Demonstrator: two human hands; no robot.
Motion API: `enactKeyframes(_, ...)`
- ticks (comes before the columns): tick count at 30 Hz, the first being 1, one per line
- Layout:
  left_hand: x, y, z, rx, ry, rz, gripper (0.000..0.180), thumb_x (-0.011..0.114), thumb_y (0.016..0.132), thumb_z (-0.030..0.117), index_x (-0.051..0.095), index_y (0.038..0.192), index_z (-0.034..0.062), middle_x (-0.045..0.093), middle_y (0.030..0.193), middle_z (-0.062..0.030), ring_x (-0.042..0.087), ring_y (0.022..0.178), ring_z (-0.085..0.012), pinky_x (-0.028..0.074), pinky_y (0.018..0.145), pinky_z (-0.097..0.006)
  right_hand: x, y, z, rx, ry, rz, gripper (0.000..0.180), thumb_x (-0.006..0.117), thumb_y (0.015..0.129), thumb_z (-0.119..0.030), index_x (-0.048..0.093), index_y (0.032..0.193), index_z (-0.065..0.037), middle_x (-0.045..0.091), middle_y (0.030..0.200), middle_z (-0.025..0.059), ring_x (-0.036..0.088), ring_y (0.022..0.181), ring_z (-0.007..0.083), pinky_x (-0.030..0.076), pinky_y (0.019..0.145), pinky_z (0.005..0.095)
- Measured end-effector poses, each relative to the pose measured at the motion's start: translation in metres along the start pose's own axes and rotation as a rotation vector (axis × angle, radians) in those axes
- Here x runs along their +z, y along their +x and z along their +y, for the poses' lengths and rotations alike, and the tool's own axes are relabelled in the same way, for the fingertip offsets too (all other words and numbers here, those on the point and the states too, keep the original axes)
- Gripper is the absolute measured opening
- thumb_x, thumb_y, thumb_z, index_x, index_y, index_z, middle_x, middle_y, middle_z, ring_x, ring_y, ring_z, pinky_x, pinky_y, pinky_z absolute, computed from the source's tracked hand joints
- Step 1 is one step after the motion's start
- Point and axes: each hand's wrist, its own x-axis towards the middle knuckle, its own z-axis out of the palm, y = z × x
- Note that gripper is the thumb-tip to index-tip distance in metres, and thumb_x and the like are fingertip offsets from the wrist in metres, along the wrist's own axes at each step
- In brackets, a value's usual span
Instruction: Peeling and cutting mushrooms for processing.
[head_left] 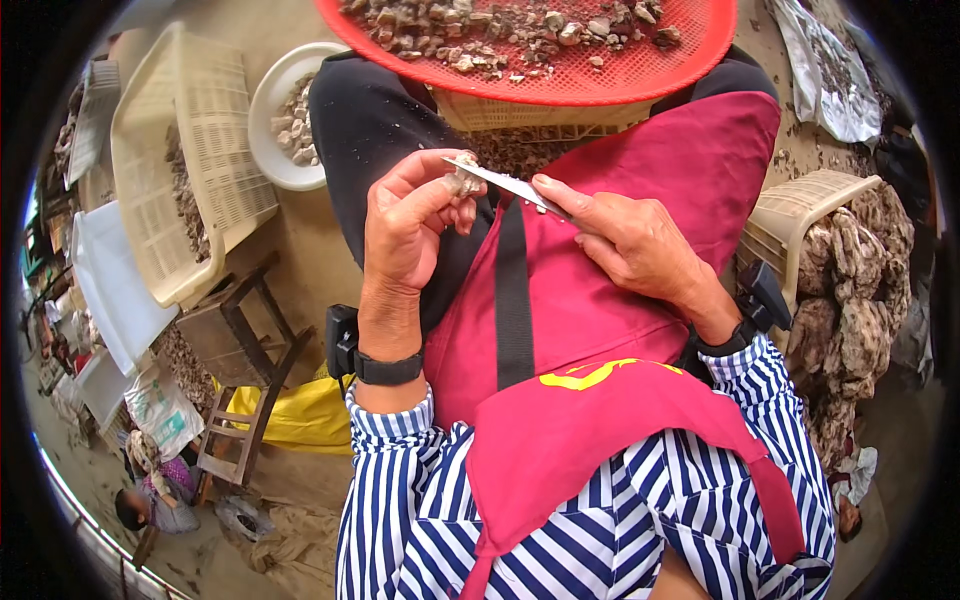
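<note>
On the near side of the red tray [540, 96], the left hand [408, 215] is pinching a pale lump [466, 182] while the right hand [642, 240] is holding a knife [515, 187] across it, apparently trimming and needing a steady pinch next.

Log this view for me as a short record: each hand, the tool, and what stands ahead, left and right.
Left hand: pinching a small pale lump
Right hand: gripping a knife
Blade: overlaps the lump in view; exact contact unclear
Ahead: red mesh tray bearing brown and pale pieces
Left side: white bowl of pale pieces, cream basket
Right side: cream crate with large brown lumps
</note>
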Motion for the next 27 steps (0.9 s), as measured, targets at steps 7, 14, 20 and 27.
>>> enactKeyframes(7, 0.0, -0.001, 0.0, -0.024, 0.059, -0.018, 0.022, 0.055, 0.082, 0.007, 0.058, 0.102, -0.0035, 0.064, 0.084, -0.017, 0.057, 0.06, -0.0158, 0.045, 0.053, -0.026, 0.009, 0.01, 0.0, 0.023, 0.063, 0.084, 0.056, 0.051, 0.08, -0.01, 0.041, 0.134, -0.019, 0.056, 0.068, 0.0153, 0.058, 0.064, 0.032, 0.046, 0.058, 0.0419)
enactKeyframes(14, -0.001, -0.003, 0.001, 0.001, -0.082, -0.04, 0.024, 0.055, 0.081, 0.005, 0.056, 0.103, -0.0027, 0.064, 0.082, -0.0166, 0.058, 0.061, -0.0145, 0.047, 0.053, -0.024, -0.003, 0.001, 0.003, -0.027, 0.073, -0.053, 0.057, 0.051, 0.08, -0.008, 0.041, 0.134, -0.018, 0.057, 0.07, 0.0163, 0.057, 0.065, 0.0322, 0.046, 0.059, 0.042)
enactKeyframes(20, -0.003, -0.002, 0.003, -0.024, -0.117, -0.094, 0.023, 0.055, 0.081, 0.005, 0.055, 0.103, -0.0026, 0.063, 0.084, -0.0184, 0.058, 0.061, -0.0156, 0.047, 0.052, -0.024, 0.011, 0.008, 0.005, -0.036, 0.065, 0.093, 0.059, 0.05, 0.078, -0.007, 0.04, 0.135, -0.017, 0.057, 0.071, 0.0164, 0.058, 0.066, 0.0327, 0.046, 0.06, 0.0426)
enactKeyframes(27, -0.009, -0.002, 0.001, 0.013, -0.209, -0.141, 0.026, 0.057, 0.083, 0.006, 0.055, 0.107, -0.0043, 0.063, 0.089, -0.0192, 0.059, 0.065, -0.0169, 0.047, 0.055, -0.025, 0.002, 0.004, 0.001, -0.049, 0.132, -0.001, 0.059, 0.052, 0.078, -0.006, 0.041, 0.134, -0.017, 0.057, 0.071, 0.016, 0.058, 0.064, 0.0324, 0.046, 0.059, 0.0424)
